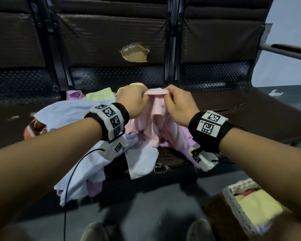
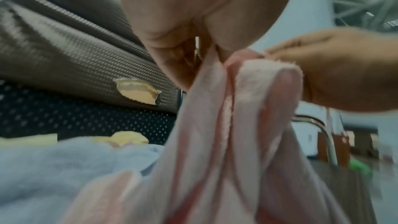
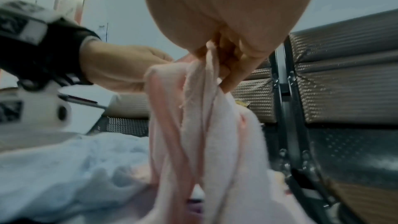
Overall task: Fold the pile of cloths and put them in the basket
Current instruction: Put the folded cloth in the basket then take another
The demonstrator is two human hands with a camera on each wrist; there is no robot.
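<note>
Near right on the floor: white woven basket (image 1: 233, 202) holding folded yellow cloth (image 1: 257, 206). Farther, on the dark bench seat (image 1: 250, 119): heaped pile of cloths (image 1: 73, 115), pale blue, lilac, yellow. Above it, pink cloth (image 1: 156, 119), soft, frayed-edged, hanging in folds, pinched at its top edge by left hand (image 1: 132, 100) and right hand (image 1: 179, 105). No legible writing; only square black-and-white markers on wristbands (image 1: 111, 120).

Head downward; wrists upward, close
</note>
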